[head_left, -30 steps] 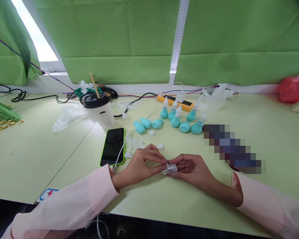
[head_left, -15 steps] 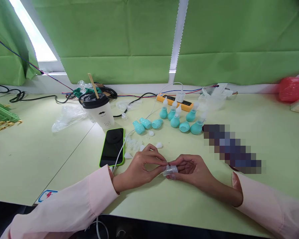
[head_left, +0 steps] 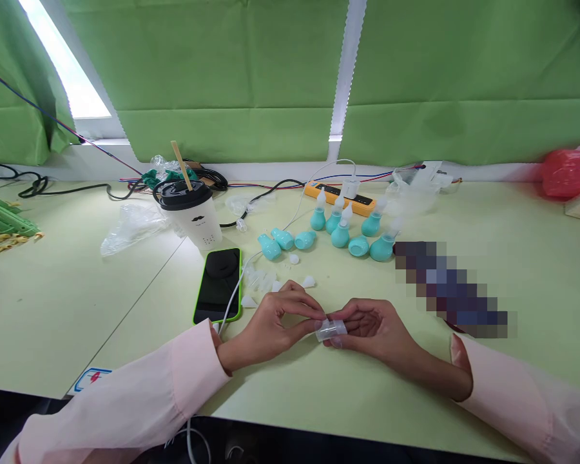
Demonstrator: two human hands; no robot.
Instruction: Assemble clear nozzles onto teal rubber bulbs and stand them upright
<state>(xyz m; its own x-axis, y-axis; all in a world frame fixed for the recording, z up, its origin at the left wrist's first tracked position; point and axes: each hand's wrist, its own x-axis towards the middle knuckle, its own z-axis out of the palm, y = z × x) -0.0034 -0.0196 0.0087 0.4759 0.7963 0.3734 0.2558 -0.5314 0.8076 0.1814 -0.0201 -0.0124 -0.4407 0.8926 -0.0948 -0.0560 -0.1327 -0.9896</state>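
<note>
My left hand (head_left: 275,322) and my right hand (head_left: 374,328) meet low over the pale green table (head_left: 319,386), both pinching one small clear plastic piece (head_left: 331,330). The left fingertips press on its left end, the right fingers hold its right end. Loose white caps (head_left: 270,280) lie just beyond my left hand. Farther back stand several teal bulbs with white tips (head_left: 341,233), and three teal bulbs without tips (head_left: 285,241) lie on their sides.
A green-cased phone (head_left: 218,285) with a white cable lies left of my hands. Behind it stands a lidded paper cup (head_left: 193,216) with a wooden stirrer. An orange power strip (head_left: 338,196), cables, clear plastic bags (head_left: 135,225) and a red bag (head_left: 565,173) line the back.
The two hands stay together on the clear piece; the fingers shifted slightly and the piece moved a little to the left. Nothing else moved.
</note>
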